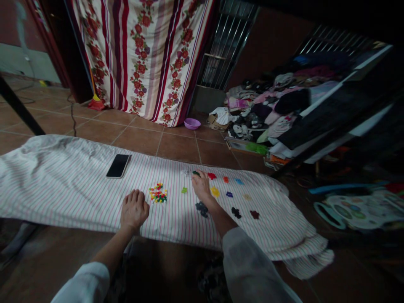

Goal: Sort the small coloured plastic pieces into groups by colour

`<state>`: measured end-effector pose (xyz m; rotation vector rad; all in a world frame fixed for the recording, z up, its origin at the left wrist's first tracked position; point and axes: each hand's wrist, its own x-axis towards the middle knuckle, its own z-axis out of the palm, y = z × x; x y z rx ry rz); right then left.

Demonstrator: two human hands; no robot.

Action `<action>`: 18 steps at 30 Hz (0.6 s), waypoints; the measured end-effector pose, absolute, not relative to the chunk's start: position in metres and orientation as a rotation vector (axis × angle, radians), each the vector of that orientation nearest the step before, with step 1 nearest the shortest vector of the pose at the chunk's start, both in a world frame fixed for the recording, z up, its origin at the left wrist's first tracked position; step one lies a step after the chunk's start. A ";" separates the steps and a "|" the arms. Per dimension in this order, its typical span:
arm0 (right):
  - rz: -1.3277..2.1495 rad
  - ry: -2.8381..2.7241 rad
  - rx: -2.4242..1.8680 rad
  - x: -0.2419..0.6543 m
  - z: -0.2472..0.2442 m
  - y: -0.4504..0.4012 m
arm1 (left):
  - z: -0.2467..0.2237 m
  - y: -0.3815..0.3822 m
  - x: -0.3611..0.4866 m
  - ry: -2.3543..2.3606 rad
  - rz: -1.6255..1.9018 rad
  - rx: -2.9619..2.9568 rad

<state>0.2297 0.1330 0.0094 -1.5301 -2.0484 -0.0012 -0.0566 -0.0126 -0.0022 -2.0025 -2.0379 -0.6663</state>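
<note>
My left hand (135, 209) lies palm down on a striped cloth (78, 185), holding nothing, just left of a mixed heap of small coloured pieces (158, 193). With its fingers bent together, my right hand (201, 186) reaches down at a small dark green pile (196, 173); whatever its fingertips pinch is hidden. Around it lie piles sorted by colour: white (184, 173), light green (184, 190), red (211, 176), orange (226, 179), blue (239, 181), yellow (215, 192), purple-blue (229, 194), tan (247, 196), dark grey (202, 209), black (236, 212) and brown (254, 215).
A phone (118, 166) lies on the cloth at left. Beyond, on the tiled floor, are a purple basin (192, 123) and a red broom (96, 103) by a flowered curtain (142, 54). A heap of clothes (265, 105) fills the back right.
</note>
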 end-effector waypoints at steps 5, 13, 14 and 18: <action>0.153 -2.080 -1.428 0.202 0.006 0.096 | -0.004 -0.013 -0.058 -2.036 -0.706 -2.009; 0.364 -2.165 -1.243 0.157 -0.010 0.042 | -0.003 -0.014 -0.057 -2.054 -0.702 -1.995; 0.380 -2.159 -1.242 0.154 -0.012 0.036 | -0.003 -0.014 -0.058 -2.051 -0.705 -1.995; 0.426 -2.129 -1.264 0.143 -0.021 0.019 | -0.003 -0.014 -0.058 -2.035 -0.735 -1.999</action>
